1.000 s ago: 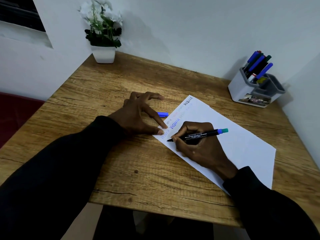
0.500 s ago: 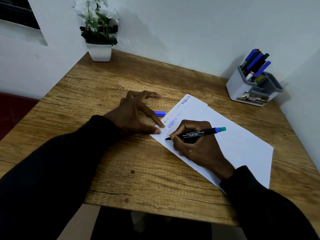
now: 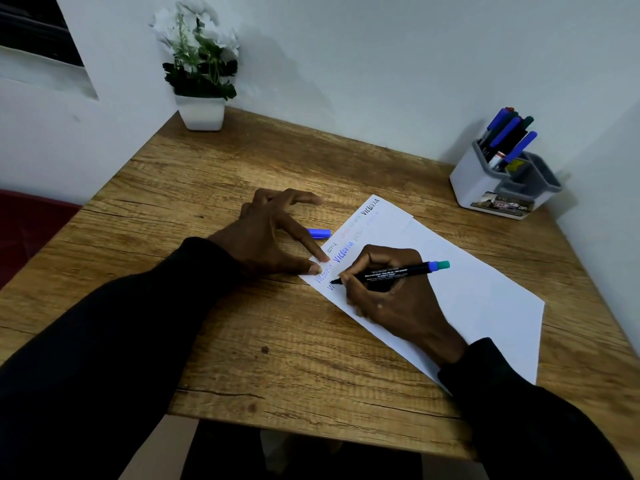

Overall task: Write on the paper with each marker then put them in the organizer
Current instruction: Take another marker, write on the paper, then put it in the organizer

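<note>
A white sheet of paper point(image 3: 460, 285) lies slanted on the wooden table point(image 3: 225, 341), with the same word written several times in different colours along its left edge. My right hand point(image 3: 391, 299) grips a black marker point(image 3: 391, 273) with a teal end, its tip touching the paper at the start of a new word. My left hand point(image 3: 273, 233) presses the paper's left edge with spread fingertips. A blue cap point(image 3: 319, 233) lies on the table beside my left fingers. The grey and white organizer point(image 3: 485, 183) stands at the back right, holding several markers.
A white pot with a flowering plant point(image 3: 201, 81) sits in the table's back left corner. Walls close in behind and on the right. The table's front edge runs just before my forearms.
The marker tip has crept a little along the paper, and the first strokes of a new word now show below the blue one. My left hand has stayed put.
</note>
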